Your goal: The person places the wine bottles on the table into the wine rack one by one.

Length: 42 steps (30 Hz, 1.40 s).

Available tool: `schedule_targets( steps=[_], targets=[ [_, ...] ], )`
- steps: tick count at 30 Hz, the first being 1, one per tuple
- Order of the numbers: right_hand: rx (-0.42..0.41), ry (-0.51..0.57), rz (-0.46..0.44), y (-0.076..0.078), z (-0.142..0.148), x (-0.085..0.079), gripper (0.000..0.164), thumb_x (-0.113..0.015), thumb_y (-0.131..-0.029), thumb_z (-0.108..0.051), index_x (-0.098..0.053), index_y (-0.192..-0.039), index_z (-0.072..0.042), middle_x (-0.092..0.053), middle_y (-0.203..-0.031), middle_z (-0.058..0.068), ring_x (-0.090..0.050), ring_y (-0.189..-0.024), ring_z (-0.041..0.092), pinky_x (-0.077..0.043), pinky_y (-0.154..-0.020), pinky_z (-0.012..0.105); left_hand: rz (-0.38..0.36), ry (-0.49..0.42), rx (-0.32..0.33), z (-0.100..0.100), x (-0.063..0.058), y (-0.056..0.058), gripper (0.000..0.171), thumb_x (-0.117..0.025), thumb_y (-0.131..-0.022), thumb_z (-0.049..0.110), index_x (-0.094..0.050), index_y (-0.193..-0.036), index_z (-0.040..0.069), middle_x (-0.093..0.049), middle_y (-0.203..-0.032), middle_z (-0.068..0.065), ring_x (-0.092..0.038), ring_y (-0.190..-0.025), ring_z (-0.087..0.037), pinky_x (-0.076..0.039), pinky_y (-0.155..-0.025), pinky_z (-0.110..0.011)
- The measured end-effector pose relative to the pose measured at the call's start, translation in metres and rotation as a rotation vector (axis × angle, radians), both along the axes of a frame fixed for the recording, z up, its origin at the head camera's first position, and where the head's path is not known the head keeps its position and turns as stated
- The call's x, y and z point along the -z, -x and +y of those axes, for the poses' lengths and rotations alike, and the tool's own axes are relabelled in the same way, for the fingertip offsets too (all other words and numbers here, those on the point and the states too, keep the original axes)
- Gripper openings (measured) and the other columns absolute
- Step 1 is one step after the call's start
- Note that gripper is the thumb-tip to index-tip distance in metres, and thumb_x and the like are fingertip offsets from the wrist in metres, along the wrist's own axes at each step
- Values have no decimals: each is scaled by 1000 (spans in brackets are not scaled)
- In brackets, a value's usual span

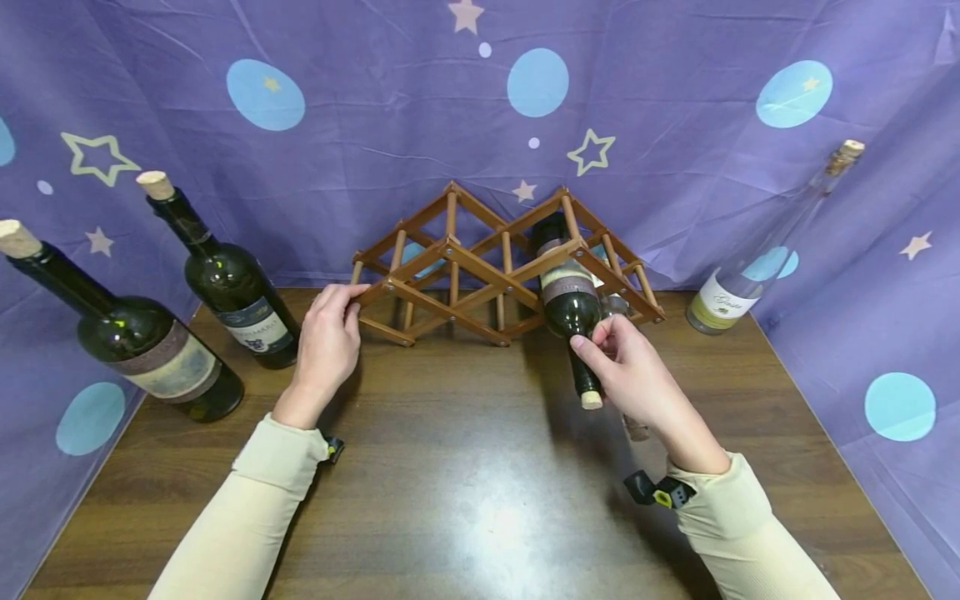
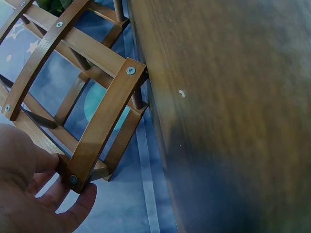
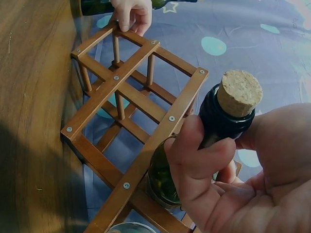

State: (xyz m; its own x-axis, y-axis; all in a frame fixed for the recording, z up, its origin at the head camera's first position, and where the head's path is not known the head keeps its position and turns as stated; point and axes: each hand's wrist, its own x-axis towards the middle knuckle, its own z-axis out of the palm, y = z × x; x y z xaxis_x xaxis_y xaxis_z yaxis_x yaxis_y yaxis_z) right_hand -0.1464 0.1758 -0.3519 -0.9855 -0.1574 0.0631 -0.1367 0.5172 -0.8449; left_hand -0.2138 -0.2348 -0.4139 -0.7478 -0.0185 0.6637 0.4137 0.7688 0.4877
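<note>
A folding wooden wine rack [image 1: 480, 271] stands at the back of the table. My left hand [image 1: 327, 337] grips its left end; in the left wrist view, the thumb and fingers [image 2: 80, 208] close round the corner of the slats. My right hand [image 1: 626, 367] holds a dark green wine bottle [image 1: 570, 308] by the neck, its cork [image 3: 240, 92] towards me. The bottle's body lies in an upper right opening of the rack. Below, a clear bottle sits low in the rack, mostly hidden by my right hand, its corked end [image 1: 636, 429] pointing forward.
Two corked dark wine bottles, a nearer one [image 1: 165, 358] and a farther one [image 1: 243, 300], stand left of the rack. At the right stands a tall clear corked bottle [image 1: 731, 287]. A purple patterned cloth [image 1: 405, 92] hangs behind the brown table [image 1: 435, 467].
</note>
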Motion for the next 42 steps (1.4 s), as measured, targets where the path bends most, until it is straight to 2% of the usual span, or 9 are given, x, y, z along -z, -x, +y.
schedule_targets(
  steps=[14, 36, 42],
  targets=[
    [4, -35, 10, 7, -1, -2, 32, -63, -109, -32, -47, -105, -4, -54, -70, 5, -56, -53, 22, -48, -48, 33, -5, -14, -3, 1, 0, 1, 31, -62, -99, -13, -74, -124, 1, -71, -114, -19, -65, -111, -41, -50, -98, -53],
    [7, -24, -15, 10, 2, -3, 37, -65, -107, -37, -49, -107, -4, -56, -69, 7, -57, -51, 23, -49, -45, 34, 2, -11, -4, 3, 0, 0, 28, -62, -100, -12, -74, -123, -1, -71, -114, -20, -65, -111, -42, -50, -98, -54],
    [5, -25, 11, 11, 1, -2, 34, -65, -108, -34, -49, -106, -4, -55, -70, 6, -56, -53, 22, -47, -46, 33, 0, -3, -7, 2, -1, 0, 27, -63, -100, -10, -74, -123, 0, -71, -114, -20, -65, -111, -42, -50, -98, -53]
  ],
)
